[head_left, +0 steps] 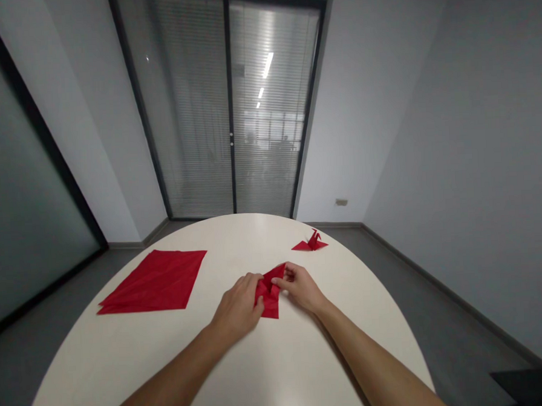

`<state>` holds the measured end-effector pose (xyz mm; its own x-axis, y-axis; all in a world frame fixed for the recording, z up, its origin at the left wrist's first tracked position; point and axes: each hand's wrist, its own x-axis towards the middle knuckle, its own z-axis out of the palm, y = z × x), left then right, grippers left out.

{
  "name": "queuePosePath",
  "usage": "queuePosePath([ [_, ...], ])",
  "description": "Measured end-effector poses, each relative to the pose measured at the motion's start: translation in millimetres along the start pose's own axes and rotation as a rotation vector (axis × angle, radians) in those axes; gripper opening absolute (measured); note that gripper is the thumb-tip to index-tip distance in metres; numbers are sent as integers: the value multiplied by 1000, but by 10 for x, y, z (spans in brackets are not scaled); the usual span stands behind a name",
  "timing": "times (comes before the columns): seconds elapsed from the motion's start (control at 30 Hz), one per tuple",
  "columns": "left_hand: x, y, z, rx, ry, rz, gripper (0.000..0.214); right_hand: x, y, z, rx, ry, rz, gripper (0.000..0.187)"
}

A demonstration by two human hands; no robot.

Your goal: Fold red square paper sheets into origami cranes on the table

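Observation:
Between my two hands is a small piece of folded red paper point(271, 308), close to the middle of the table. My left hand point(238, 308) grips its left side, with the thumb near the lower part and the fingers at the upper left. My right hand point(301, 286) pinches the paper's upper right edge between thumb and fingers. One flap stands up toward the upper right, and the inner folds are partly hidden by my fingers. A finished red paper crane point(313, 243) with spread wings sits farther back on the right.
A stack of flat red paper sheets point(154, 282) lies on the left of the round white table point(234, 374). Behind the table are glass panels with blinds point(195, 140). A dark object point(535, 386) shows at the lower right corner.

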<state>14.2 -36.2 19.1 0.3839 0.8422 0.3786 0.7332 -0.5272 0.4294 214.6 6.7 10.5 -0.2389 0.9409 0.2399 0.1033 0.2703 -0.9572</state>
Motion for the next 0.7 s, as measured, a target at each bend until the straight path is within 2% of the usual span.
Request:
queuePosePath([
  [0.17, 60, 32, -24, -130, 183, 64, 39, -40, -91, 74, -152, 30, -68, 13],
  [0.27, 116, 42, -59, -243, 209, 86, 29, -69, -129, 179, -197, 14, -90, 4],
  [0.4, 176, 57, -108, -384, 223, 82, 13, -96, -168, 291, -193, -13, -79, 12],
  [0.53, 224, 48, -154, -540, 248, -14, 11, -126, -245, 295, -210, -21, -68, 16],
  [0.7, 290, -68, -186, -734, 397, -263, 23, -164, -318, 223, -320, -48, -136, 22],
])
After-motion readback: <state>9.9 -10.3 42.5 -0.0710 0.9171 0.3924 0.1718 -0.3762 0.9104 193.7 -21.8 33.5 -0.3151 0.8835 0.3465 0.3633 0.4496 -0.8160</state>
